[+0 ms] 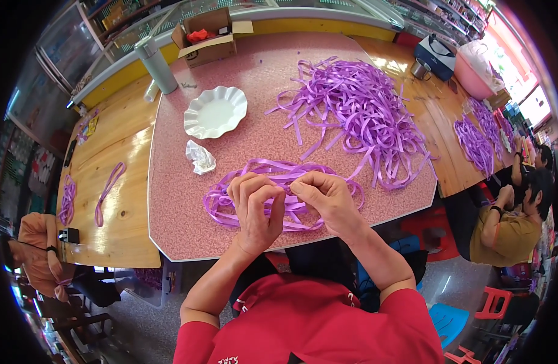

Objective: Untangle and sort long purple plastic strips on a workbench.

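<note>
My left hand (256,206) and my right hand (330,200) meet over the near part of a pink speckled table (182,227). Thumb and fingers are pinched together on each, the fingertips almost touching. Whatever lies between them is too small to make out. Beneath both hands is a loose coil of purple ribbon loops (213,205), partly covered by them. A big tangled heap of purple ribbons (376,115) lies beyond, to the right. Left of the heap are a white scalloped dish (215,112) and a crumpled white tissue (200,158).
At the back stand a grey-green bottle (157,67) and an open cardboard box (211,51) with something red inside. Wooden tables flank both sides, with ribbon bundles (473,144) on the right one. One person (39,242) sits at left, others (512,224) at right.
</note>
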`<state>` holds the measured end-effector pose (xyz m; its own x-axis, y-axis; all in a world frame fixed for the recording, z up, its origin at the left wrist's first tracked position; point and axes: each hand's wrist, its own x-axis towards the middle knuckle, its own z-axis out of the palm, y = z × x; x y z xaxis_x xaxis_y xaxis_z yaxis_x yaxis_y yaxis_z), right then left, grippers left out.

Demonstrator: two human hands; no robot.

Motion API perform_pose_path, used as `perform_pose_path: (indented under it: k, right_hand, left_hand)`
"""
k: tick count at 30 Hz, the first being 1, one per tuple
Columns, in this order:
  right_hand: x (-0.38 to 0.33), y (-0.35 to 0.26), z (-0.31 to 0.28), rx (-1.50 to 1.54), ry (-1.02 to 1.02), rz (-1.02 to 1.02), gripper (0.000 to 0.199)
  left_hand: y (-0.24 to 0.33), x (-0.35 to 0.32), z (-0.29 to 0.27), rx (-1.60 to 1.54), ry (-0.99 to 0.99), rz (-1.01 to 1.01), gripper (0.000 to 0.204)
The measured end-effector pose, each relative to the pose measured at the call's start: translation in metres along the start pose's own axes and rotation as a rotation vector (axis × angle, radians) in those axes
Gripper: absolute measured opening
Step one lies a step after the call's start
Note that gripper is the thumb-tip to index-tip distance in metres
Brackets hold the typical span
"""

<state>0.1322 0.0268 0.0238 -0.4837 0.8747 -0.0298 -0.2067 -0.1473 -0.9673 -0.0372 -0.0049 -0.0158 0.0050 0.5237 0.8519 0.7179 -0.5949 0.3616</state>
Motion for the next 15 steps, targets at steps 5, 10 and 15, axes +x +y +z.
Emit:
perform_pose_path:
  k: [5,10,15]
  right_hand:
    - [-0.002,0.002,0.004,0.013,0.042,-0.003,0.013]
    - [-0.004,0.006,0.001,-0.017,0.046,-0.033,0.013]
    - [-0.003,0.007,-0.001,-0.170,0.037,-0.233,0.012]
  left_hand:
    - [0.009,0.000,0.000,-0.049,-0.009,-0.109,0.038]
    - [0.015,0.001,-0.006,-0.230,-0.033,-0.250,0.029]
    - [0.009,0.006,-0.008,-0.323,-0.091,-0.287,0.023]
